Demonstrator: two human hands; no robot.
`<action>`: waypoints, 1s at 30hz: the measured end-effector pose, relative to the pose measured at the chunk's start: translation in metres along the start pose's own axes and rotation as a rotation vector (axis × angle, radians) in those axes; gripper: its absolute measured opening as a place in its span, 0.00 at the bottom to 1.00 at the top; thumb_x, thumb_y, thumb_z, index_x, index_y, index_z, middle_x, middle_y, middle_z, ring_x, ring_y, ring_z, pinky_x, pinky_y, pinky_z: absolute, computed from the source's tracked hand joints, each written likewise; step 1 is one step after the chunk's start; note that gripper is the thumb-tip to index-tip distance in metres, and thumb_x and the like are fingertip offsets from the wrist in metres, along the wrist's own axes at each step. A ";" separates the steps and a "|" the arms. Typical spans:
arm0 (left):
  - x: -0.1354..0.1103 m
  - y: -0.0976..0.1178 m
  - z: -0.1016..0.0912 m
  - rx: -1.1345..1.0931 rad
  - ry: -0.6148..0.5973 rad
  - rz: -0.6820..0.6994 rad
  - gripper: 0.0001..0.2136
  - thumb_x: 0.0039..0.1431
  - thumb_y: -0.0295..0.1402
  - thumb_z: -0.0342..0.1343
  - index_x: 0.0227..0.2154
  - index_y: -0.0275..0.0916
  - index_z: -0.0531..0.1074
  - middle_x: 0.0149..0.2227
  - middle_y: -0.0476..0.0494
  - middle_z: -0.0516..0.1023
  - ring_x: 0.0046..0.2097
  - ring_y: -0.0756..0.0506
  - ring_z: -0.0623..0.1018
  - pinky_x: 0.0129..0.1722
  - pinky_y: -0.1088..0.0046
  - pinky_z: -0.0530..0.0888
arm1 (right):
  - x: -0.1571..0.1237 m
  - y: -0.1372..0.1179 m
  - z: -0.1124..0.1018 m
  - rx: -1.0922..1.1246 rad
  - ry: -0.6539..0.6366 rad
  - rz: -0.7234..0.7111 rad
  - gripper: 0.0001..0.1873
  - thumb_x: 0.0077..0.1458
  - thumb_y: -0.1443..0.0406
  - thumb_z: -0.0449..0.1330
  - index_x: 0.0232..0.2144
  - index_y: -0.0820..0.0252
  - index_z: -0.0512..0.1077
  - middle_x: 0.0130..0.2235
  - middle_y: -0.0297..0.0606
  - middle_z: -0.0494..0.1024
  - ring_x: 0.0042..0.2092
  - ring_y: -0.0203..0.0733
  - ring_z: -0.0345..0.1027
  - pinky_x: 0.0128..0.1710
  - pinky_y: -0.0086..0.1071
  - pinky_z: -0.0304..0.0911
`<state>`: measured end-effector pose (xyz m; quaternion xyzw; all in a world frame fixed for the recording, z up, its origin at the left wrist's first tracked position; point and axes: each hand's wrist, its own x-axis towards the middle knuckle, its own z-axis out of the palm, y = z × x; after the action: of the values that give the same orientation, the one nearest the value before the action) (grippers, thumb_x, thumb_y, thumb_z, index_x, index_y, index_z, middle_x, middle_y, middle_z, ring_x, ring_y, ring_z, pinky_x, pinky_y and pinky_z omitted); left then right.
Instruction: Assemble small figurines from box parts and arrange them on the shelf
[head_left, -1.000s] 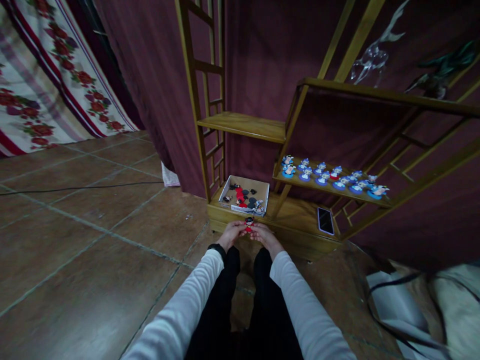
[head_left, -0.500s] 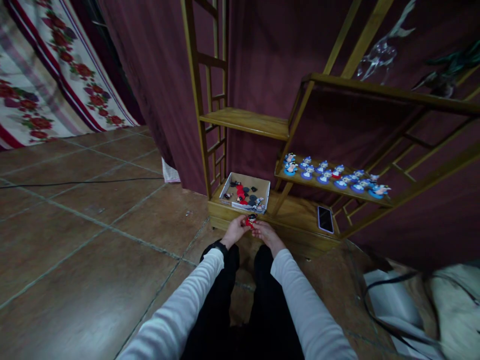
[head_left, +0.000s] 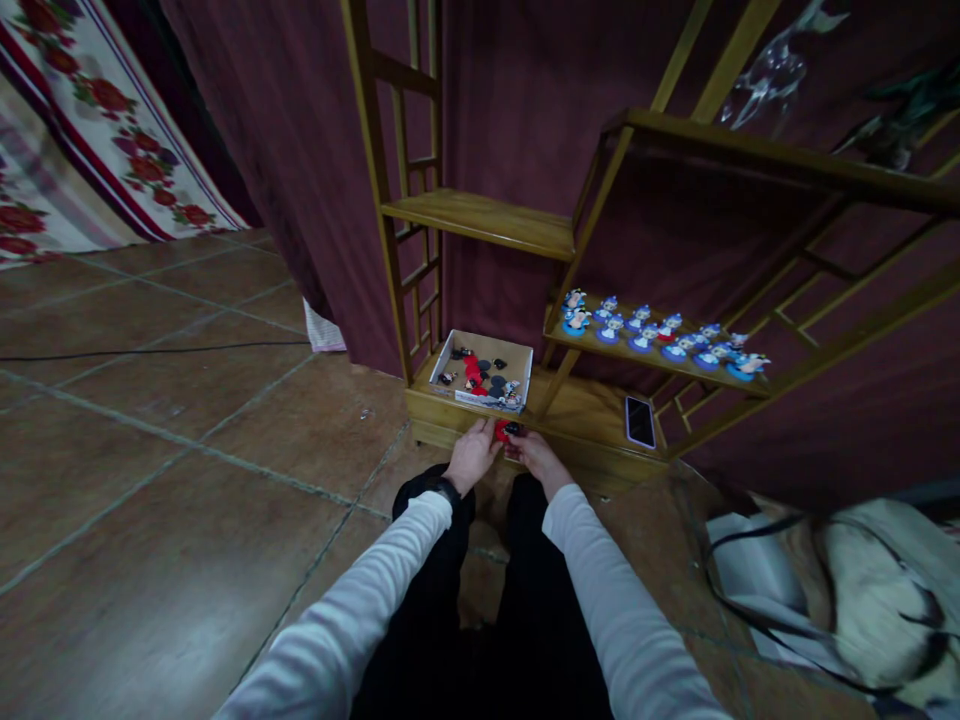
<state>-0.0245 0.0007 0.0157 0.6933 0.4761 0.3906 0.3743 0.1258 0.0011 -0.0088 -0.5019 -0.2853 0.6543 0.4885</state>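
Observation:
My left hand (head_left: 473,456) and my right hand (head_left: 533,452) meet in front of my knees, both pinched on a small red and black figurine (head_left: 507,430). Just beyond them, a shallow cardboard box (head_left: 487,367) with several small red and black pieces rests on the bottom board of a wooden shelf unit (head_left: 592,415). A row of several small blue and white figurines (head_left: 656,338) stands on the low shelf to the right, one of them red.
A phone (head_left: 640,421) lies flat on the bottom board. Dark red curtain hangs behind the shelves. A black cable (head_left: 150,352) runs over the tiled floor at left. Bags and cloth (head_left: 840,590) lie at right.
Both hands have kept hold of the figurine and moved slightly forward toward the shelf's bottom board. The figurine now lies tipped lower between the fingers. My view has shifted a little.

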 end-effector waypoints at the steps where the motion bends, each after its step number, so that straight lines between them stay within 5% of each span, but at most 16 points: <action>1: -0.002 0.000 0.001 0.033 0.004 0.026 0.23 0.46 0.28 0.58 0.49 0.39 0.66 0.45 0.36 0.69 0.49 0.39 0.67 0.49 0.71 0.59 | -0.001 -0.001 -0.002 -0.005 0.011 0.004 0.07 0.43 0.70 0.61 0.29 0.62 0.69 0.22 0.32 0.73 0.22 0.30 0.64 0.26 0.26 0.63; 9: -0.006 0.002 0.007 0.938 -0.177 0.316 0.22 0.55 0.19 0.40 0.54 0.29 0.58 0.50 0.27 0.65 0.47 0.40 0.68 0.45 0.60 0.62 | -0.009 -0.012 -0.012 -0.044 0.080 0.056 0.05 0.46 0.72 0.58 0.29 0.61 0.67 0.23 0.31 0.73 0.22 0.29 0.65 0.26 0.25 0.64; 12: -0.005 0.004 0.009 1.120 -0.185 0.395 0.21 0.55 0.19 0.39 0.53 0.27 0.59 0.50 0.27 0.66 0.46 0.40 0.69 0.45 0.59 0.62 | -0.012 -0.014 -0.013 -0.056 0.090 0.076 0.05 0.48 0.73 0.56 0.29 0.62 0.67 0.22 0.32 0.73 0.22 0.29 0.64 0.26 0.24 0.64; 21: 0.008 0.010 0.007 1.217 -0.202 0.579 0.17 0.56 0.20 0.40 0.45 0.25 0.68 0.43 0.27 0.71 0.46 0.39 0.68 0.53 0.54 0.53 | -0.020 -0.016 -0.018 -0.065 0.108 0.086 0.04 0.48 0.73 0.57 0.28 0.62 0.67 0.22 0.32 0.72 0.22 0.29 0.64 0.25 0.25 0.64; 30: 0.008 0.008 0.011 1.186 -0.273 0.581 0.16 0.54 0.20 0.42 0.41 0.27 0.72 0.37 0.30 0.73 0.44 0.39 0.69 0.54 0.53 0.51 | -0.021 -0.016 -0.015 -0.046 0.094 0.090 0.04 0.47 0.72 0.58 0.28 0.62 0.68 0.22 0.32 0.72 0.23 0.29 0.64 0.26 0.25 0.63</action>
<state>-0.0099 0.0050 0.0199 0.9245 0.3526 0.0568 -0.1330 0.1460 -0.0145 0.0077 -0.5555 -0.2539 0.6447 0.4597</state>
